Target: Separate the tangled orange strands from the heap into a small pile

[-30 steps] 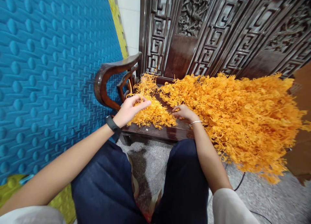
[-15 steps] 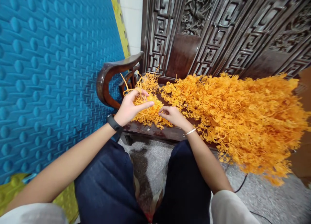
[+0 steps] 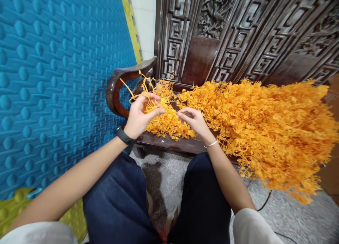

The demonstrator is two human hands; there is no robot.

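My left hand (image 3: 140, 117) is curled round an orange branched plastic stem (image 3: 143, 89), whose thin prongs stick up and out past the fingers. The thumb points right, apart from the fingertips. To its right, my right hand (image 3: 194, 121) has its thumb and fingers pressed together in a pinch; whether anything small is between them I cannot make out. Below and behind both hands, a small heap of orange plastic pieces (image 3: 171, 126) lies on the dark wooden bench seat (image 3: 169, 143).
A large pile of similar orange pieces (image 3: 275, 131) covers the bench to the right and hangs over its front edge. The curved wooden armrest (image 3: 112, 90) stands at the left, the carved backrest (image 3: 202, 58) behind. Blue textured matting (image 3: 53, 95) rises at the far left.
The branched stem in my left hand has tilted, and more of its prongs show above the fingers. My right hand has moved slightly right and up, still pinched.
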